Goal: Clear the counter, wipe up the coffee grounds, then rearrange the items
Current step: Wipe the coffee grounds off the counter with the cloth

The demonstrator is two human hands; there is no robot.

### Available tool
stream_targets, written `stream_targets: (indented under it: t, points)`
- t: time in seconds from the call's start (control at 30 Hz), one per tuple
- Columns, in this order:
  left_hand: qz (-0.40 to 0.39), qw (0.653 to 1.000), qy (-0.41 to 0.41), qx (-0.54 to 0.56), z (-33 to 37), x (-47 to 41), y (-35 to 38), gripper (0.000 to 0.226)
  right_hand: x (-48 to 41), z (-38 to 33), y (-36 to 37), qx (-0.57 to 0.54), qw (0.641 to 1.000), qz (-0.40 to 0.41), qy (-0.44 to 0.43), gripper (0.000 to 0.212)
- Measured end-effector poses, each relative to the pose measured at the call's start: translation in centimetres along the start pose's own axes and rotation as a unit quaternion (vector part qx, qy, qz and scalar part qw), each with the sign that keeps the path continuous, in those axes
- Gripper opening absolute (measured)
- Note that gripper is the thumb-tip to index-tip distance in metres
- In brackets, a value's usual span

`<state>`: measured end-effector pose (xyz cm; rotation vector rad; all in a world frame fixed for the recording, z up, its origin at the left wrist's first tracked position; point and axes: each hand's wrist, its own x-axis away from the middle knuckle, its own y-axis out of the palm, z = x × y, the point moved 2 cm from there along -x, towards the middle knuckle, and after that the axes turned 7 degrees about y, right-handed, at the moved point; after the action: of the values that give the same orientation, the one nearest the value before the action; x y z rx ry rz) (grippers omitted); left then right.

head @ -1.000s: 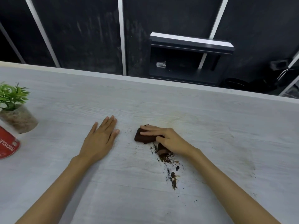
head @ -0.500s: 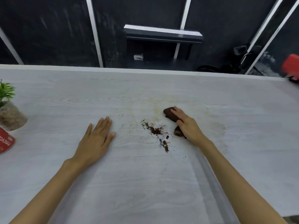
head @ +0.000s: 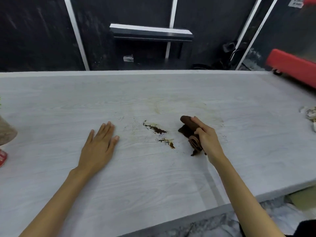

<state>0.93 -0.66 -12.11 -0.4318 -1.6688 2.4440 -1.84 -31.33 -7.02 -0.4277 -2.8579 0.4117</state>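
At the left edge of the frame, a pot (head: 6,132) is cut off so that only part of its speckled side shows; a sliver of green above it cannot be identified. Below it, a red can (head: 2,158) is also cropped, its lettering unreadable. At the right edge, a crumpled pale object (head: 310,115) lies on the counter (head: 171,185), partly out of frame and too unclear to name. A red piece of furniture (head: 294,65) beyond the counter's far right corner is blurred and cropped.

The left hand (head: 98,147) lies flat on the counter, palm down, fingers extended and close together, gripping nothing. It rests to the left of the coffee grounds (head: 156,130) and does not touch them.

The right hand (head: 207,139) is clenched around a dark brown cloth (head: 189,124), which is rolled or folded. The fingers wrap over it and hide its middle; one end protrudes beyond the fingertips and the folded layers show below the thumb side. Whether the cloth's underside presses on the counter cannot be determined.

The grounds lie in two short dark streaks between the hands, nearer the right hand, with fine specks scattered around them. A faint yellowish smear marks the counter surface behind them. A small dark clump sits at the cloth's near end.
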Motion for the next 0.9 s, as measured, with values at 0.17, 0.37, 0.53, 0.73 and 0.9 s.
stream_targets:
  t: [0.17,0.37,0.53,0.73,0.9]
  points:
    - [-0.004,1.000,0.008,0.001,0.3,0.3,0.2,0.057,3.8,3.2,3.3,0.241,0.966,0.072,-0.059,0.052]
    - [-0.008,1.000,0.015,0.004,0.6,0.1,0.4,0.062,2.6,1.2,10.8,0.313,0.942,0.100,-0.066,0.059]
    - [-0.007,1.000,0.015,0.007,0.6,0.1,0.6,0.065,0.3,-0.6,13.9,0.319,0.941,0.105,-0.043,0.061]
    - [0.004,1.000,0.006,0.020,0.4,-0.2,0.6,0.068,-1.4,-1.7,15.7,0.332,0.940,0.020,-0.070,0.065]
    - [0.013,1.000,0.006,0.017,0.1,-0.1,0.6,0.077,-2.4,-3.5,12.7,0.218,0.960,-0.173,-0.023,0.063]
